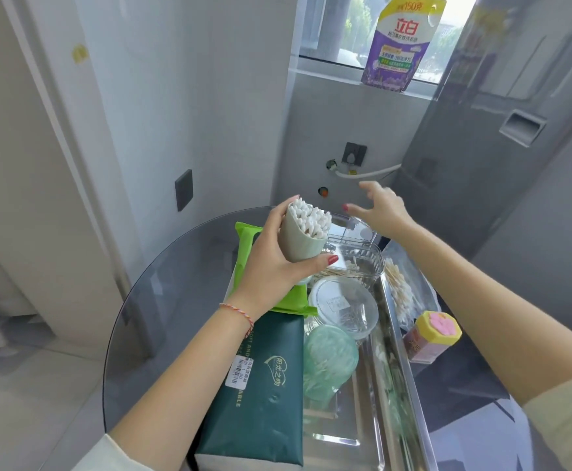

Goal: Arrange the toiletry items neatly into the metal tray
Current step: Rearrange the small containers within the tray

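My left hand (pixel 271 263) grips a pale green cup of cotton swabs (pixel 303 232), held tilted above the far end of the metal tray (pixel 400 355). My right hand (pixel 381 207) hovers open beyond the tray, fingers spread, holding nothing. In the tray lie a dark green tissue pack (pixel 261 396), a bright green wipes pack (pixel 247 246), a clear rectangular box (pixel 356 256), a clear round lidded container (pixel 344 305) and a translucent green jar (pixel 329 358).
The tray rests on a round glass table (pixel 162 300). Right of the tray lie a bag of wooden cotton swabs (pixel 403 294) and a yellow-lidded toothpick box (pixel 431 334). A purple detergent pouch (pixel 400 45) stands on the window sill. A grey fridge (pixel 481 130) is at right.
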